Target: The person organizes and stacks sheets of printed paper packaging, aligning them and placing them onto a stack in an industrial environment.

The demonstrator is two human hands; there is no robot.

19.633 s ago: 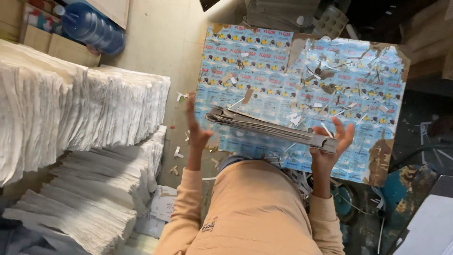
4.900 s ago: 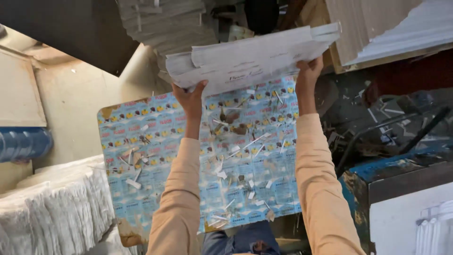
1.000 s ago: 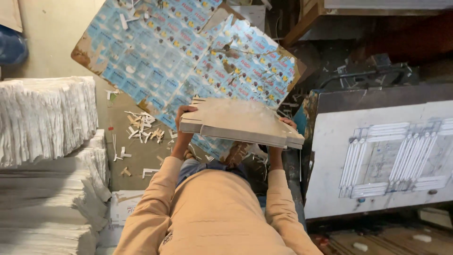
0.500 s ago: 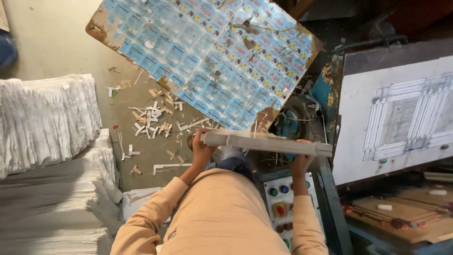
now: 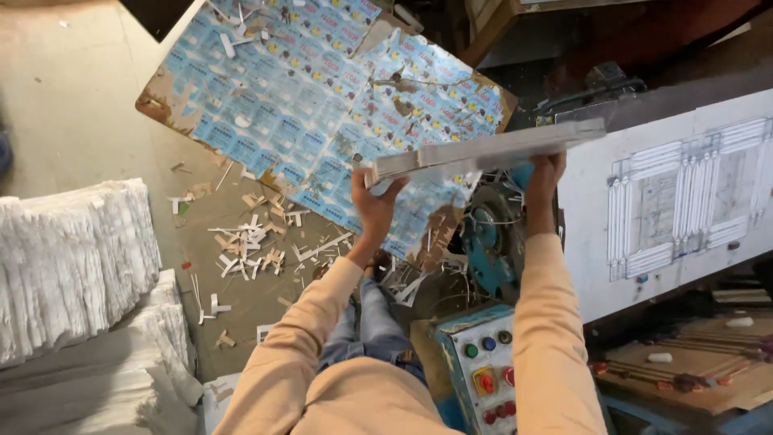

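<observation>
A flat stack of grey-white cardboard sheets is held level in front of me, seen almost edge-on. My left hand grips its left end from below, fingers curled up onto the edge. At the stack's right end, my right hand holds the underside. Both arms wear peach sleeves. The stack hangs above a blue machine part, next to a white die board with a line pattern.
A large blue printed sheet lies on the floor ahead, with paper offcuts scattered beside it. Tall white paper stacks stand at left. A blue control box with coloured buttons sits at my right knee. A wooden tray lies lower right.
Over the last second the view swung right toward the machine. Both hands lifted the sheet stack and moved it right, next to the white die board.
</observation>
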